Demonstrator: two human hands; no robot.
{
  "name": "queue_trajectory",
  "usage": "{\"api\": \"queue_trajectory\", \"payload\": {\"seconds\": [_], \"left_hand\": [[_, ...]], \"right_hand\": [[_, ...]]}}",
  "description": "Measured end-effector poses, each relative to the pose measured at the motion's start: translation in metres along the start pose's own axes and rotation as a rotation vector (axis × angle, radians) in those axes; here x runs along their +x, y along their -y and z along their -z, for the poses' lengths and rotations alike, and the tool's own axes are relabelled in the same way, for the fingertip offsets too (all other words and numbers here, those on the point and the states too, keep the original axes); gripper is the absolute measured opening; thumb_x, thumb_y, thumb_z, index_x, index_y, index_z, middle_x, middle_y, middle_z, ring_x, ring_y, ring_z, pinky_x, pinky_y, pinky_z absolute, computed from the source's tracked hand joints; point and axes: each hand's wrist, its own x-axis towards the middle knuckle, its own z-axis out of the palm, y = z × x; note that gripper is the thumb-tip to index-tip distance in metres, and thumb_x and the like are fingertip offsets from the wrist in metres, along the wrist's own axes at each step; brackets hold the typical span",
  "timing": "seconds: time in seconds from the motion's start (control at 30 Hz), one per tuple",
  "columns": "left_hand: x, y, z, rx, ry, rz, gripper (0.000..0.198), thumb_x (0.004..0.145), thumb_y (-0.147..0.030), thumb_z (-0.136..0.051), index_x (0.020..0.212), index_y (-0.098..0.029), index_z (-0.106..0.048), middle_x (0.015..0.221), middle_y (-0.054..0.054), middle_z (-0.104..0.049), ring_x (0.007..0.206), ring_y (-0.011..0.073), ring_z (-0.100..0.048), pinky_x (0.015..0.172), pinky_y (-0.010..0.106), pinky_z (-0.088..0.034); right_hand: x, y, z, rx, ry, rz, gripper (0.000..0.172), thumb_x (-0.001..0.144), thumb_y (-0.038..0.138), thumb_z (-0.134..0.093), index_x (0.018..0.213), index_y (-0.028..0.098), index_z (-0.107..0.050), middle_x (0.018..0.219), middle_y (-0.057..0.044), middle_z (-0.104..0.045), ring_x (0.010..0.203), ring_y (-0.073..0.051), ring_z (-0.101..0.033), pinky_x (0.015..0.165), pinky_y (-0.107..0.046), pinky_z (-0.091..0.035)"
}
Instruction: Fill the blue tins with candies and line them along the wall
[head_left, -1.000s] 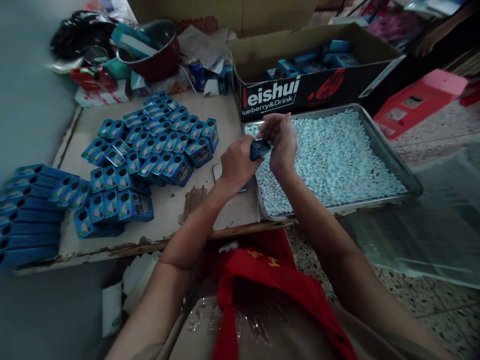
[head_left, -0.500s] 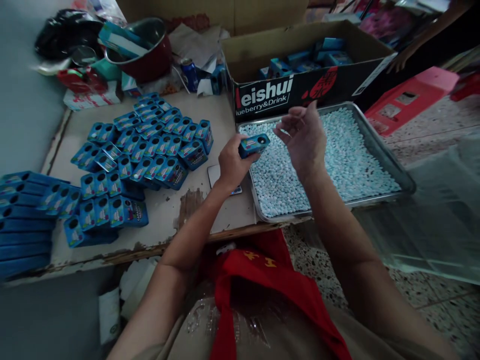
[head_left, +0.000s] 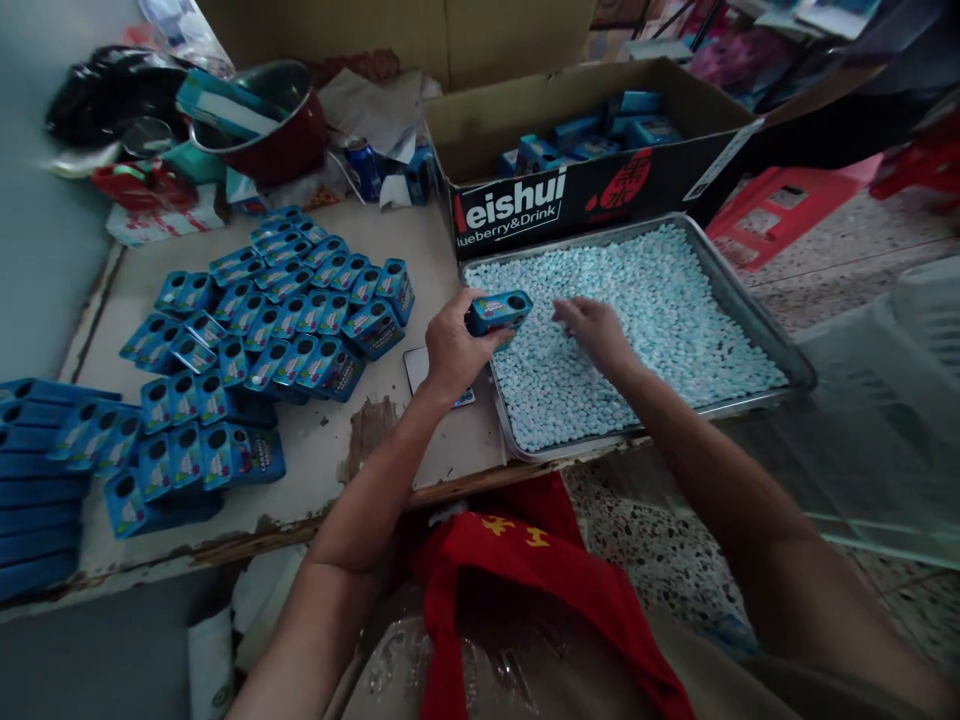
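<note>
My left hand (head_left: 452, 345) grips a small blue tin (head_left: 499, 311) with a round hole in its top, held over the near left corner of a metal tray (head_left: 757, 312). The tray is full of small pale blue candies (head_left: 660, 310). My right hand (head_left: 596, 330) is down in the candies just right of the tin, fingers bent and pressed into the pile. Whether it has picked any up is hidden.
Many more blue tins (head_left: 285, 300) stand in rows on the worn table (head_left: 360, 440) to the left. A cardboard box (head_left: 592, 185) with blue packs stands behind the tray. A red pot (head_left: 270, 125) and clutter sit at the back left; a red stool (head_left: 780, 200) is on the right.
My right hand has left the tin, lifted open, then dropped into the candies on the tray. My left hand keeps the tin and has tilted its hole upward.
</note>
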Motion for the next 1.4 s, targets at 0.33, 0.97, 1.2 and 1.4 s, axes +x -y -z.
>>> {"api": "queue_trajectory", "payload": {"seconds": [0.33,0.97,1.2,1.4], "left_hand": [[-0.002,-0.009,-0.017,0.095,0.028,-0.021,0.049,0.084,-0.024,-0.105,0.123,-0.028,-0.075,0.119,0.004,-0.086,0.108,0.0277,-0.082,0.093,0.036,-0.063],[0.005,-0.021,-0.031,0.137,0.102,-0.017,0.040,0.086,-0.019,-0.098,0.118,-0.029,-0.075,0.123,0.005,-0.084,0.114,0.0314,-0.080,0.094,0.040,-0.063],[0.004,-0.024,-0.034,0.154,0.099,-0.034,0.041,0.088,-0.021,-0.100,0.118,-0.029,-0.074,0.122,0.004,-0.084,0.114,0.0316,-0.079,0.092,0.040,-0.063],[0.001,-0.024,-0.025,0.243,0.111,-0.145,0.044,0.093,-0.017,-0.097,0.128,-0.031,-0.075,0.133,0.006,-0.081,0.128,0.0357,-0.073,0.108,0.046,-0.060]], "right_hand": [[0.023,0.047,-0.008,1.009,-0.025,-0.044,0.040,0.112,0.061,-0.059,0.092,0.026,-0.062,0.076,0.002,-0.057,0.053,-0.013,-0.031,0.046,-0.027,-0.026],[0.027,0.072,-0.042,0.629,-0.109,0.165,0.060,0.112,0.088,-0.059,0.097,0.030,-0.068,0.076,-0.003,-0.057,0.084,-0.024,-0.074,0.068,-0.036,-0.061],[0.046,0.041,-0.029,0.781,-0.187,0.032,0.055,0.113,0.080,-0.062,0.087,0.031,-0.059,0.065,0.003,-0.040,0.064,-0.021,-0.057,0.058,-0.034,-0.055],[0.060,0.005,-0.015,0.952,-0.211,-0.245,0.045,0.111,0.039,-0.067,0.075,0.027,-0.044,0.068,0.002,-0.047,0.058,-0.016,-0.051,0.055,-0.029,-0.051]]}}
